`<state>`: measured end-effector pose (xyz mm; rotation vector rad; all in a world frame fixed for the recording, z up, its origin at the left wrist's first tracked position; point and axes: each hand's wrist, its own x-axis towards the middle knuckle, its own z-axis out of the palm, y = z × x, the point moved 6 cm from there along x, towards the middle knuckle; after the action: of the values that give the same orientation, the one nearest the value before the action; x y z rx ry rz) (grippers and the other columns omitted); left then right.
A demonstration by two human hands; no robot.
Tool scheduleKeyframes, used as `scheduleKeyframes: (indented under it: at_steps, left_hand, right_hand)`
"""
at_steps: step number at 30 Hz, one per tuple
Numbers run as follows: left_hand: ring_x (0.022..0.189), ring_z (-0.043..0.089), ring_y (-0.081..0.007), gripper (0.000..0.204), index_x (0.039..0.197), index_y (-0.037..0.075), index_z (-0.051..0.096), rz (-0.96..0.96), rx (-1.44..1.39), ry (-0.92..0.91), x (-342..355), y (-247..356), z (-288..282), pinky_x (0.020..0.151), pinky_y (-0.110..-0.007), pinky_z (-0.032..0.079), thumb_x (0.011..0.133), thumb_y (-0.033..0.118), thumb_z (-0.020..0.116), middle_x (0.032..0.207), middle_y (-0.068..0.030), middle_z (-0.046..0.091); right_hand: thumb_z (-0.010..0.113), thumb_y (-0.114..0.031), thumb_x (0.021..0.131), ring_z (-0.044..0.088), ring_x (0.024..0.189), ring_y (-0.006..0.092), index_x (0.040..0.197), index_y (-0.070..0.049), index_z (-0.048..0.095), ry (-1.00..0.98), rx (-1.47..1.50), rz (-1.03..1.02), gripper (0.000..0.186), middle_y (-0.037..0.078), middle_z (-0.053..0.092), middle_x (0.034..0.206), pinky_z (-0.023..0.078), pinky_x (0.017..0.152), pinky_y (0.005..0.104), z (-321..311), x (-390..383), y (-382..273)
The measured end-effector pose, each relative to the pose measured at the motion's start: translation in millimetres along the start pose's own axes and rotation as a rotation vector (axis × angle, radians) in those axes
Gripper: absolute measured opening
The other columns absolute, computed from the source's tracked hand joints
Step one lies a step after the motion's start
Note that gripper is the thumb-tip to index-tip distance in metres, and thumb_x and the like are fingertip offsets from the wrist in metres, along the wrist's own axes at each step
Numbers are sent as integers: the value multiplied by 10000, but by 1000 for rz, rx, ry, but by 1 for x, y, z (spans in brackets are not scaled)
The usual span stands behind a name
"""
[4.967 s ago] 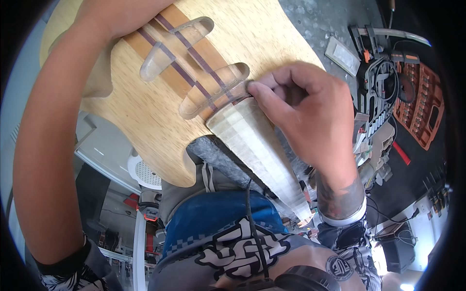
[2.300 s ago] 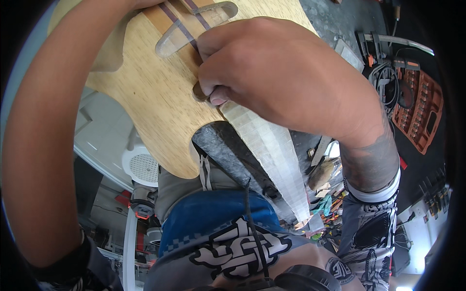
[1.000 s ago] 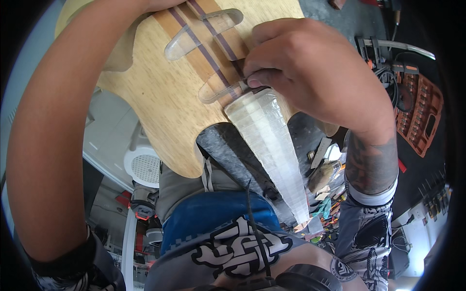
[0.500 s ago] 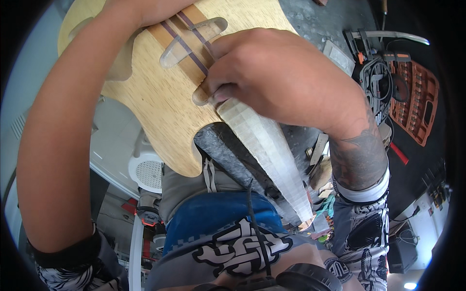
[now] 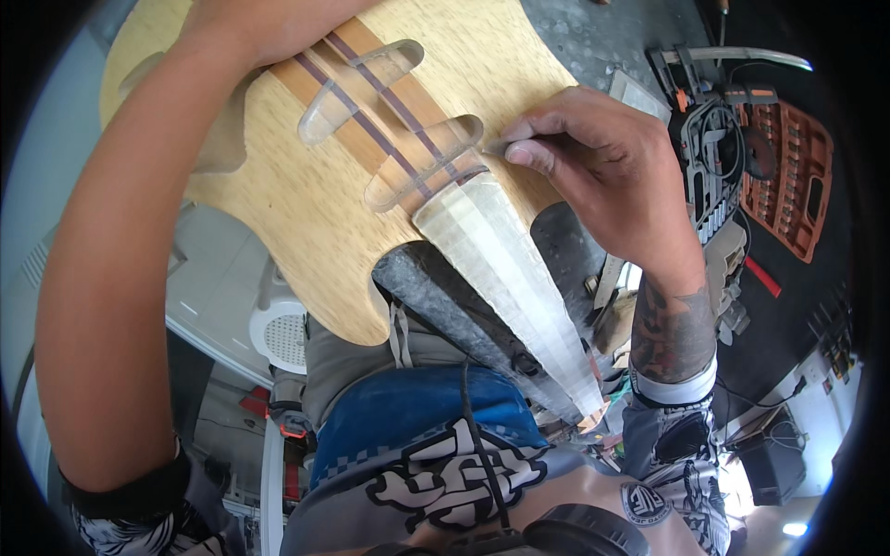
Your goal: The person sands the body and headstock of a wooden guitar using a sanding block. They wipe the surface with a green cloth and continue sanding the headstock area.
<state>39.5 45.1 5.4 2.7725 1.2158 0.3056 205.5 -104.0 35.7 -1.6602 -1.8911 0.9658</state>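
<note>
A pale wooden electric guitar body [image 5: 287, 199] lies in front of me, with darker strips along its middle and two slanted, rounded pickup cavities. Its neck [image 5: 501, 269], covered in whitish tape, runs toward me on the right. My left hand [image 5: 264, 28] rests on the body's far part; its fingers are cut off by the upper edge. Beside the right end of the nearer pickup cavity [image 5: 464, 134], my right hand [image 5: 603, 153] pinches a small thin greyish piece [image 5: 497, 146] between thumb and fingers. Its kind is too small to make out.
Under the guitar is a dark, dusty bench [image 5: 556, 246]. An orange socket case [image 5: 788, 181], a coiled black cable [image 5: 714, 139] and a red-handled tool [image 5: 762, 276] lie to the right. A white perforated stool [image 5: 281, 324] stands low on the left.
My right hand has moved right from over the neck joint and turned, uncovering the nearer cavity and the pinched piece. The left hand stays on the body.
</note>
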Motion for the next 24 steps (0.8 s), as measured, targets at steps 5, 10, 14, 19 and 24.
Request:
scheduleKeyframes:
  at_steps: [5,10,14,19,24]
  left_hand:
    - [1477,339,-395,685,1534,167,477,11,18,12,-1,-5,4,1244,-499,227,966,533,591,1574,-219,396]
    - [1477,340,-393,689,1533,169,477,-8,13,3,-3,1,-1,1243,-500,231,967,549,578,1570,-219,399]
    - [1482,336,-390,692,1534,168,475,-8,13,-17,-2,1,-2,1243,-500,233,967,550,580,1573,-218,396]
    - [1479,340,-390,688,1534,164,478,-7,54,16,-2,5,-1,1238,-500,239,968,539,589,1568,-217,402]
    - [1471,348,-391,687,1526,154,488,18,-5,-5,-1,0,-1,1233,-499,245,963,533,596,1557,-220,413]
  right_hand:
    - [817,-20,834,672,817,229,941,-5,759,-97,-135,-182,122,85,712,865,539,706,332,5,8,-12]
    - [815,2,818,669,806,235,917,-2,754,-130,-127,-227,116,87,706,856,533,684,336,11,17,-15]
    - [815,11,801,673,802,244,908,-2,752,-164,-116,-253,125,90,694,850,534,673,347,12,20,-13]
    - [809,19,794,691,796,248,902,-2,746,-149,-56,-281,127,93,696,882,556,670,340,10,17,-7]
    - [803,34,810,709,787,227,919,-1,757,-223,-23,-325,123,85,707,902,576,669,315,15,30,-14]
